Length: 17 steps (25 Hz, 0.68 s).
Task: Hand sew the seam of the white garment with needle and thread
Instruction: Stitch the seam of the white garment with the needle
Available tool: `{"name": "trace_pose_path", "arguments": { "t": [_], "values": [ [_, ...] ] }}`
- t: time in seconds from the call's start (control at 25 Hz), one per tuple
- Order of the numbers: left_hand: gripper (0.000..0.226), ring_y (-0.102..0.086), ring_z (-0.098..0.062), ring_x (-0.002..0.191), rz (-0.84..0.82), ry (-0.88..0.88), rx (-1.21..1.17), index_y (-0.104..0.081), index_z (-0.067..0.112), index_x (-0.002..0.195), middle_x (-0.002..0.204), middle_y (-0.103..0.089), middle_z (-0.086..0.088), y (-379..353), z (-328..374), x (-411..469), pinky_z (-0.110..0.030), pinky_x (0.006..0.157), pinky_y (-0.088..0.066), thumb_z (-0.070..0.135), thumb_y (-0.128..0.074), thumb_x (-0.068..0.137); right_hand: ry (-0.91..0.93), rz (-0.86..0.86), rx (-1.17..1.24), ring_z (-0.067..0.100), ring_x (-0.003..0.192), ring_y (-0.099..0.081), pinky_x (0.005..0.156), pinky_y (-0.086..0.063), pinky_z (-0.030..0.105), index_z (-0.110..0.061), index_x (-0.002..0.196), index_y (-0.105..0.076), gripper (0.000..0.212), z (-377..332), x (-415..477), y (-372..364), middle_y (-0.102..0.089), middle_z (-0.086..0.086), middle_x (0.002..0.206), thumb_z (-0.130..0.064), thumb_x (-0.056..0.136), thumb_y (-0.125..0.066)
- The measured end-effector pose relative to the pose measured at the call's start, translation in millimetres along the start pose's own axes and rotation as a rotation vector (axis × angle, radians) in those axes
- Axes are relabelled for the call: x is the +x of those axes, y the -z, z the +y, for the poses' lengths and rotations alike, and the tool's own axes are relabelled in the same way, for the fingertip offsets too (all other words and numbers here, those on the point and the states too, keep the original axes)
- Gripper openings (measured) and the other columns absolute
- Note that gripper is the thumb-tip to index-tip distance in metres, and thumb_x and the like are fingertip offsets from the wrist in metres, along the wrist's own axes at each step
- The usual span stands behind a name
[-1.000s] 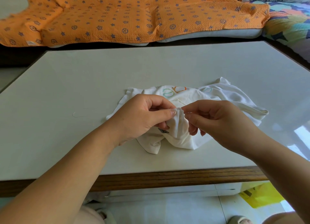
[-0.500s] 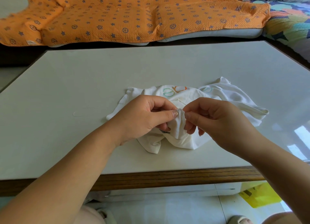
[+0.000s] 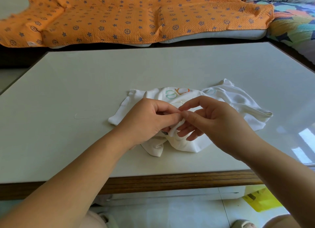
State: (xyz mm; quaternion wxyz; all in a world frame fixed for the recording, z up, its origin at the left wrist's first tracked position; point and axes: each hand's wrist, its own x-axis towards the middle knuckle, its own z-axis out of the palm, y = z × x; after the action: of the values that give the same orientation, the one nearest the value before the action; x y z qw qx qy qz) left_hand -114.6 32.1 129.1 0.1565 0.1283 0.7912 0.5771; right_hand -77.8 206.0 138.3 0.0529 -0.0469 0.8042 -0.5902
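The white garment (image 3: 238,105), printed with coloured rings, lies crumpled on the table's near middle. My left hand (image 3: 146,122) pinches a raised fold of its seam (image 3: 177,127) between thumb and forefinger. Touching it from the right, my right hand (image 3: 214,123) pinches at the top of that fold with thumb and index finger while its other fingers spread loosely below. A thin pale sliver, the needle (image 3: 181,102), pokes out just beyond those fingertips. The thread is too fine to trace near the hands.
A loose loop of pale thread (image 3: 81,116) lies on the white tabletop (image 3: 85,77) left of the garment. An orange star-patterned quilt (image 3: 129,14) covers the sofa behind. The wooden table edge (image 3: 170,180) runs near my body, and a yellow bag (image 3: 260,202) is on the floor.
My right hand has shifted slightly left and up onto the fold, and its lower fingers have spread apart. My left hand keeps its pinch on the seam.
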Motion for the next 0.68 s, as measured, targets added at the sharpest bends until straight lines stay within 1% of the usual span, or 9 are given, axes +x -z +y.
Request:
{"name": "trace_pose_path", "arguments": {
  "t": [0.08, 0.16, 0.2, 0.24, 0.28, 0.4, 0.52, 0.6, 0.68],
  "values": [
    [0.008, -0.069, -0.007, 0.068, 0.007, 0.008, 0.001, -0.077, 0.017, 0.088, 0.076, -0.075, 0.0, -2.4, -0.3, 0.3, -0.017, 0.066, -0.053, 0.015, -0.07, 0.087, -0.018, 0.066, -0.109, 0.012, 0.068, -0.072, 0.063, -0.059, 0.033, -0.019, 0.092, -0.063, 0.007, -0.4, 0.7, -2.4, -0.074, 0.0, 0.073, -0.02, 0.096, -0.057],
    [0.007, -0.071, -0.013, 0.071, 0.033, 0.019, 0.015, -0.077, 0.016, 0.089, 0.078, -0.075, 0.0, -3.1, -1.0, 1.7, -0.023, 0.07, -0.058, 0.017, -0.071, 0.087, 0.032, 0.196, -0.288, 0.003, 0.07, -0.07, 0.066, -0.055, 0.031, -0.026, 0.088, -0.06, 0.01, 0.5, 5.4, -0.1, -0.073, -0.009, 0.078, -0.025, 0.096, -0.054],
    [0.007, -0.072, -0.015, 0.073, 0.046, 0.028, 0.018, -0.077, 0.015, 0.089, 0.079, -0.075, -0.001, -2.2, -1.4, 2.3, -0.026, 0.072, -0.059, 0.017, -0.071, 0.087, 0.058, 0.267, -0.298, 0.001, 0.071, -0.068, 0.067, -0.053, 0.029, -0.026, 0.087, -0.059, 0.011, 0.3, 9.5, 2.5, -0.073, -0.011, 0.081, -0.024, 0.097, -0.053],
    [0.007, -0.072, -0.016, 0.075, 0.055, 0.039, 0.015, -0.077, 0.015, 0.09, 0.08, -0.076, -0.001, -0.7, -1.5, 2.5, -0.027, 0.074, -0.06, 0.017, -0.071, 0.087, 0.063, 0.321, -0.225, 0.002, 0.071, -0.068, 0.065, -0.051, 0.027, -0.023, 0.088, -0.059, 0.012, -0.5, 14.2, 6.7, -0.073, -0.01, 0.084, -0.022, 0.098, -0.052],
    [0.007, -0.072, -0.016, 0.077, 0.059, 0.048, 0.009, -0.077, 0.015, 0.09, 0.081, -0.076, -0.001, 0.7, -1.7, 2.7, -0.026, 0.074, -0.06, 0.018, -0.072, 0.087, 0.042, 0.34, -0.081, 0.006, 0.07, -0.068, 0.061, -0.05, 0.025, -0.019, 0.089, -0.057, 0.013, -1.4, 19.2, 11.5, -0.075, -0.006, 0.087, -0.019, 0.099, -0.049],
    [0.007, -0.072, -0.012, 0.076, 0.078, 0.064, -0.023, -0.077, 0.016, 0.089, 0.08, -0.076, 0.001, 3.4, -0.8, 2.7, -0.022, 0.072, -0.058, 0.019, -0.072, 0.086, -0.106, 0.214, 0.514, 0.016, 0.061, -0.067, 0.05, -0.049, 0.021, -0.008, 0.088, -0.051, 0.022, -8.1, 28.9, 21.5, -0.076, 0.011, 0.09, -0.014, 0.105, -0.038],
    [0.005, -0.068, -0.004, 0.069, 0.107, 0.069, -0.035, -0.077, 0.017, 0.087, 0.07, -0.072, 0.008, 5.6, -1.4, 3.6, -0.02, 0.07, -0.057, 0.017, -0.072, 0.086, -0.27, 0.147, 0.975, 0.012, 0.055, -0.067, 0.046, -0.05, 0.016, -0.007, 0.084, -0.045, 0.024, -7.4, 35.4, 27.9, -0.071, 0.01, 0.073, -0.007, 0.104, -0.033],
    [0.005, -0.069, -0.006, 0.072, 0.104, 0.07, -0.016, -0.077, 0.018, 0.086, 0.072, -0.074, 0.006, 7.8, -2.9, 4.0, -0.022, 0.072, -0.058, 0.018, -0.072, 0.086, -0.294, 0.12, 1.126, 0.011, 0.055, -0.065, 0.047, -0.049, 0.016, -0.009, 0.085, -0.045, 0.021, -3.0, 41.7, 35.2, -0.062, 0.005, 0.068, -0.005, 0.103, -0.034],
    [0.006, -0.07, -0.007, 0.073, 0.101, 0.071, 0.0, -0.078, 0.016, 0.087, 0.074, -0.074, 0.004, 9.8, -3.5, 3.9, -0.022, 0.072, -0.057, 0.018, -0.072, 0.086, -0.281, 0.096, 1.176, 0.011, 0.057, -0.063, 0.05, -0.05, 0.017, -0.01, 0.088, -0.046, 0.017, -0.9, 46.3, 42.6, -0.059, 0.004, 0.07, -0.003, 0.101, -0.036]
  ]
}}
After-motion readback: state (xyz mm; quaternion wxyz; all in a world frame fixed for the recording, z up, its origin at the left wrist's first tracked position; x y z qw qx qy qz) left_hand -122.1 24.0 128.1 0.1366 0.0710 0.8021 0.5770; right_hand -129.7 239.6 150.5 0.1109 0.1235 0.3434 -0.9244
